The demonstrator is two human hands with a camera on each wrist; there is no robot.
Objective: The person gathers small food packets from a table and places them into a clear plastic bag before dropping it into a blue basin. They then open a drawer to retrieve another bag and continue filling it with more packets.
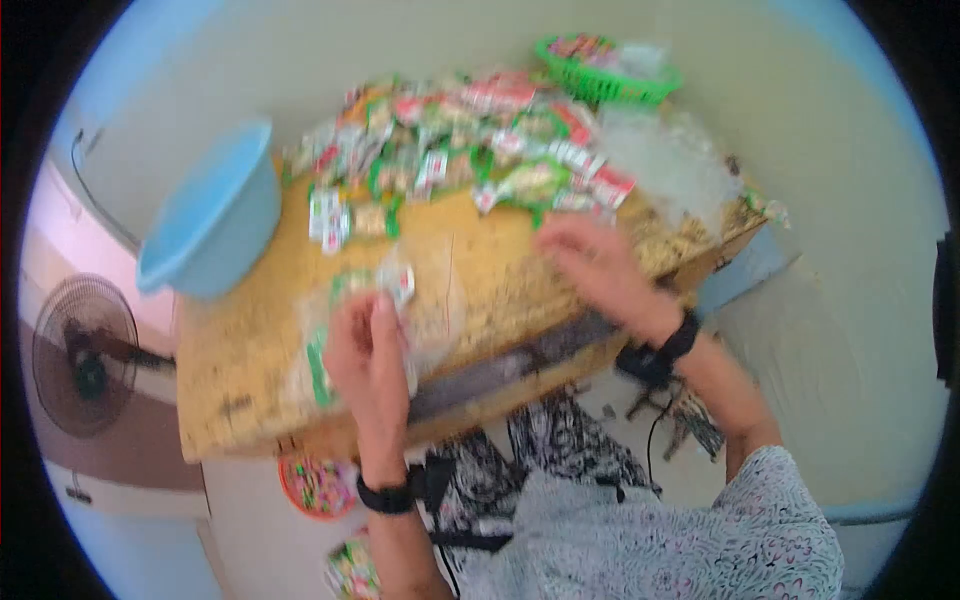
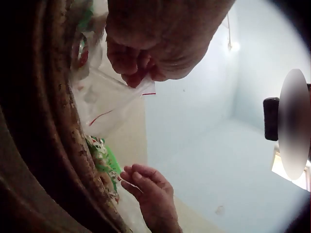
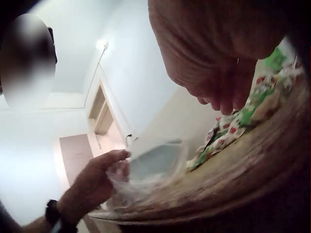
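Observation:
My left hand (image 1: 368, 350) pinches the edge of a clear zip bag (image 1: 437, 312) over the table's front left part. In the left wrist view a red line runs along the mouth of the zip bag (image 2: 109, 109). Green-and-white packets (image 1: 318, 365) show beside and under that hand, overlapping the bag. My right hand (image 1: 605, 265) hovers over the table's right side with relaxed fingers and nothing visible in them. Just beyond it lies a spread pile of small green, white and red packets (image 1: 440, 165).
A light blue basin (image 1: 215, 220) stands tilted on the left of the wooden table (image 1: 270, 330). Clear plastic bags (image 1: 670, 165) lie at the right, near a green basket (image 1: 610, 85). Below are an orange-rimmed basket (image 1: 290, 490) of colourful pieces and a fan (image 1: 88, 355).

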